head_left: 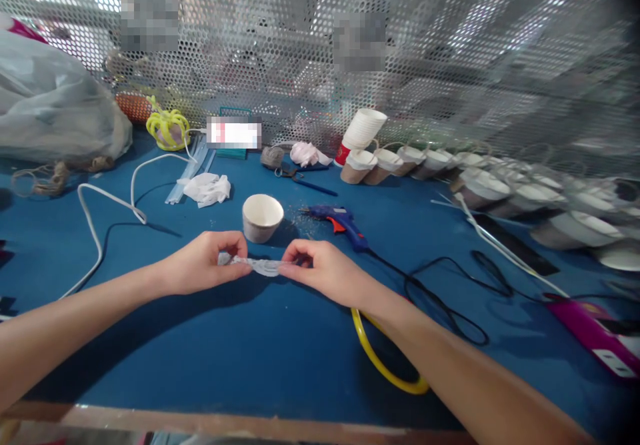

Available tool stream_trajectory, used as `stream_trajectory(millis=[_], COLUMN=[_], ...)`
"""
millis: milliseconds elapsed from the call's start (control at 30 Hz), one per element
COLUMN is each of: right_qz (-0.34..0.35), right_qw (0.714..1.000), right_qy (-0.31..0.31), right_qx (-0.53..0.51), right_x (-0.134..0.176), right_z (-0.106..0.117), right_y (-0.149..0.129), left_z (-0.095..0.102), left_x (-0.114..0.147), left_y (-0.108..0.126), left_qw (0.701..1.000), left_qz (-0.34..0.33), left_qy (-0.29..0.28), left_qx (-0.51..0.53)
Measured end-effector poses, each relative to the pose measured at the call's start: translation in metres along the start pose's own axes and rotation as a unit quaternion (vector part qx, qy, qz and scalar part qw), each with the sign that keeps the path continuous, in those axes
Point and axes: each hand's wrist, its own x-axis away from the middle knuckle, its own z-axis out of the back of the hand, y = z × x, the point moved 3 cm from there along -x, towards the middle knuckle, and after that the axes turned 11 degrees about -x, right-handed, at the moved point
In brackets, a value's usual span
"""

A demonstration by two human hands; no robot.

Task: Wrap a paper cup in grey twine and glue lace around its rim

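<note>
A thin, crumpled whitish strip (267, 267), partly see-through, is stretched between my two hands above the blue table. My left hand (213, 263) pinches one end of it, and some of the strip bunches inside the curled fingers. The other end is pinched between thumb and fingers of my right hand (325, 268). Whether the strip is lace, cloth or plastic I cannot make out. Just beyond the hands a white paper cup (261, 222) stands upright. To its right lies a blue hot glue gun (337, 222) with an orange trigger, its nozzle toward the cup.
Rows of brown-and-white cups with handles (387, 162) line the back right, beside stacked white cups (367, 128). Pliers (305, 178), white crumpled cloth (207, 190) and a yellow ring (383, 365) lie around. A white cable (95, 225) crosses the left; a magenta power strip (585, 328) sits right.
</note>
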Motion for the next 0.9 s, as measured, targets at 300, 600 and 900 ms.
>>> stream_trajectory(millis=[300,600,900], right_qz=[0.086,0.15,0.179], right_qw=[0.989,0.972,0.966], right_qy=[0.116,0.178,0.171], right_qx=[-0.022,0.033,0.068], right_x=[-0.015,-0.026,-0.028], right_z=[0.011,0.015,0.016], right_y=[-0.003,0.004,0.003], left_z=[0.016,0.017,0.022], left_x=[-0.011,-0.022,-0.022], left_y=[-0.013,-0.018,-0.018], left_qw=[0.998,0.995,0.98], left_qz=[-0.011,-0.036,-0.1], left_qy=[0.055,0.084,0.131], left_qx=[-0.01,-0.029,-0.114])
